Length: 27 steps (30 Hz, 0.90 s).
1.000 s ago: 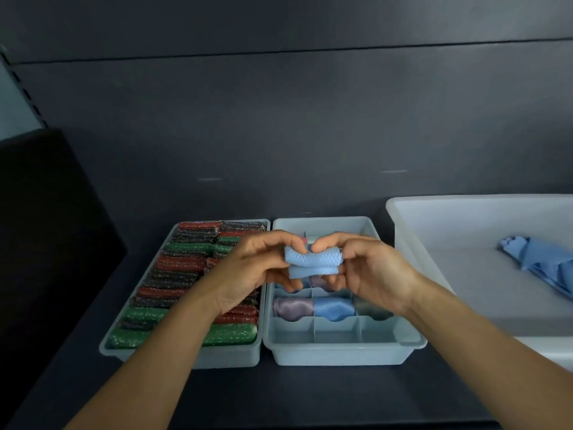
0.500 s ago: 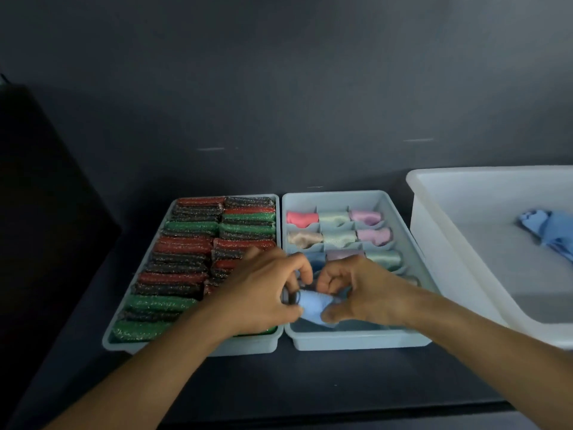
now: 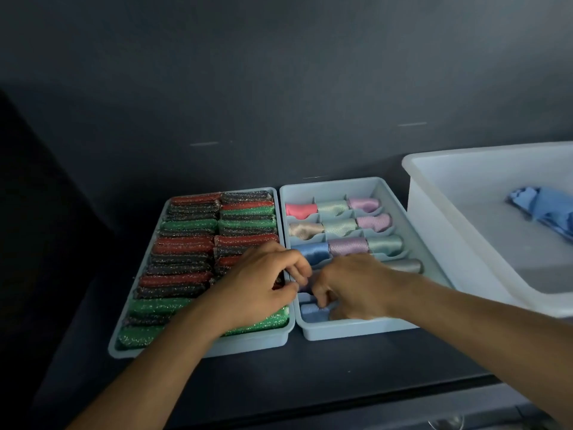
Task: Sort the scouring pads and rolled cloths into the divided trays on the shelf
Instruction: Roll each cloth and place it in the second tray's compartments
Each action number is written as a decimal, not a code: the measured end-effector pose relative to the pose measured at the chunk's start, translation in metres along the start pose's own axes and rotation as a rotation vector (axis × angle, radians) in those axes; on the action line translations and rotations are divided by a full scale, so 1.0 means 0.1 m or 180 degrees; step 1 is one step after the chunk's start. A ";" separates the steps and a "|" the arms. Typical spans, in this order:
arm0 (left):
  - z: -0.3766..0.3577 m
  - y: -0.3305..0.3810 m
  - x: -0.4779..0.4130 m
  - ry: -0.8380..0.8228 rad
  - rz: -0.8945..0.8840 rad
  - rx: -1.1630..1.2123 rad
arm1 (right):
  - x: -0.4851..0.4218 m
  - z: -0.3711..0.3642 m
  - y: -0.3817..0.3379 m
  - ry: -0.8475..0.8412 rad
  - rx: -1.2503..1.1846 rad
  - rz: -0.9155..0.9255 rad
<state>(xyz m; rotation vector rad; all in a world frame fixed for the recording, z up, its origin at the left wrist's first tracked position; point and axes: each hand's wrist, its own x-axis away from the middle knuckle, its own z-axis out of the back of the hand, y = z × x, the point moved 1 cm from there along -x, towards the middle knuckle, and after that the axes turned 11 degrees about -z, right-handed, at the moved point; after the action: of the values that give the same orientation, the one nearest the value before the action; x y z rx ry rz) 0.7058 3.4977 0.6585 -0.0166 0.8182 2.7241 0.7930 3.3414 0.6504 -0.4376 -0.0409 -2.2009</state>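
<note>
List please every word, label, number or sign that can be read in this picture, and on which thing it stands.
None: no readable text, label or number shows on the scouring pad tray, the divided cloth tray, the white bin or the dark wall.

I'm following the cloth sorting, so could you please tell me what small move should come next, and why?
Probably press the blue cloth fully down into its front-left slot and let go: the right hand has fingers on it, the left hand rests alongside, and another cloth waits in the white bin.
</note>
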 end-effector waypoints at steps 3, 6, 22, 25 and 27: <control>0.00 -0.01 -0.01 -0.0016 -0.0004 0.0078 | 0.04 0.04 0.10 -0.0530 -0.0602 -0.0224; 0.01 0.03 -0.02 0.0058 0.0118 0.0119 | 0.19 0.09 0.24 -0.0620 -0.1830 -0.0332; -0.94 1.46 -1.83 0.1009 -0.0434 0.0204 | 1.26 0.40 2.45 0.1691 -0.2699 -0.1094; -1.11 1.59 -2.15 0.1015 -0.0119 -0.0139 | 1.26 0.34 3.26 0.1393 -0.1771 -0.1641; -1.16 1.62 -2.25 0.0942 0.0149 -0.0464 | 1.21 0.31 3.73 0.1112 -0.1095 -0.1954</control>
<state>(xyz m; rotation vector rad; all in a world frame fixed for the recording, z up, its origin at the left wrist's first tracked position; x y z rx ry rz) 0.8665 3.2434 0.6697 -0.4459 0.6986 2.8606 1.0226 3.0223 0.6728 -0.2341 0.4534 -2.8768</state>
